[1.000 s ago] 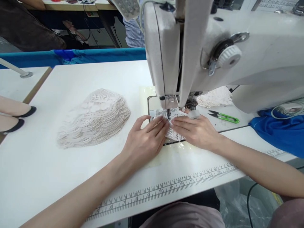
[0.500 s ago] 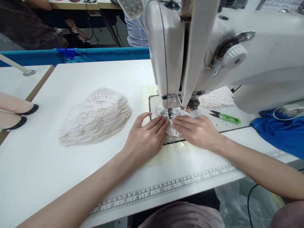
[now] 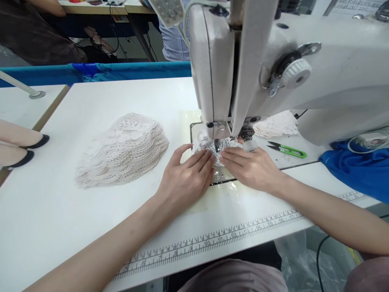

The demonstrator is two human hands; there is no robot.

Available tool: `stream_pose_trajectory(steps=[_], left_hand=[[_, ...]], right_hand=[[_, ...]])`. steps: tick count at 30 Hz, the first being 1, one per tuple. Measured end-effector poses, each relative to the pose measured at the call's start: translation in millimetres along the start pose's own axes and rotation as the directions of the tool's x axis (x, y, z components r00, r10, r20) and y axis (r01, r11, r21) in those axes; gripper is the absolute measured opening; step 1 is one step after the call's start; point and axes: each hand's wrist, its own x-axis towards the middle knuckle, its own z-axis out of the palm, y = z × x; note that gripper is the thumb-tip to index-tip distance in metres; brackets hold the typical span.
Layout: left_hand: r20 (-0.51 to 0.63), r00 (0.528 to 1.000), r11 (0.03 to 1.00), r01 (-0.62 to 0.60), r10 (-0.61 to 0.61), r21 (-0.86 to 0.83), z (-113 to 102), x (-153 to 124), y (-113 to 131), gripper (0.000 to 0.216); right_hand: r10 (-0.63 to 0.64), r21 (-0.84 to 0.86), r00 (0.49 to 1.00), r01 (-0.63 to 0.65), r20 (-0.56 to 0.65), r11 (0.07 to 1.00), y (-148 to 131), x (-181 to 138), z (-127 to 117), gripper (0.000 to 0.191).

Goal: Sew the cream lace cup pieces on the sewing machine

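Note:
A small white lace piece [image 3: 206, 142] lies under the presser foot of the white sewing machine [image 3: 261, 69]. My left hand [image 3: 185, 180] rests flat on the table with its fingers stretched out, fingertips pressing the lace's left side. My right hand [image 3: 251, 167] lies flat too, fingers extended onto the lace's right side, close to the needle. The two sets of fingertips almost meet just in front of the foot. Most of the lace is hidden by my fingers and the machine head.
A stack of white lace pieces [image 3: 121, 150] sits left of the machine. Green thread snips [image 3: 288, 151] and more lace [image 3: 276, 125] lie behind my right hand. Blue cloth [image 3: 358, 170] lies at the right. A ruler strip [image 3: 212, 243] runs along the table's front edge.
The lace piece has fed away from me under the foot, so less of it shows in front of the needle. My hands have stayed almost in place.

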Motion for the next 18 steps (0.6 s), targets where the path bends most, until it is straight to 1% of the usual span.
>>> stream_pose_trajectory(steps=[5, 10, 15, 18], left_hand=[[0.014, 1.000, 1.000, 0.007, -0.007, 0.000, -3.3, -0.3, 2.9, 0.022], [0.023, 1.000, 1.000, 0.014, -0.013, -0.016, -7.6, -1.8, 7.9, 0.021], [0.009, 1.000, 1.000, 0.008, -0.008, -0.010, -4.3, -2.4, 5.8, 0.021], [0.021, 0.999, 0.999, 0.034, -0.033, -0.024, -1.2, -2.4, 3.6, 0.022]], right_hand=[[0.036, 0.042, 0.999, -0.035, -0.015, 0.999, -3.2, -1.0, -0.5, 0.024], [0.050, 0.013, 0.998, -0.049, -0.024, 0.999, -5.3, -2.5, 0.3, 0.025], [0.060, 0.018, 0.998, -0.060, -0.029, 0.998, -4.9, -1.3, -0.6, 0.022], [0.075, 0.009, 0.997, -0.075, -0.014, 0.997, -4.7, 0.9, -2.2, 0.023]])
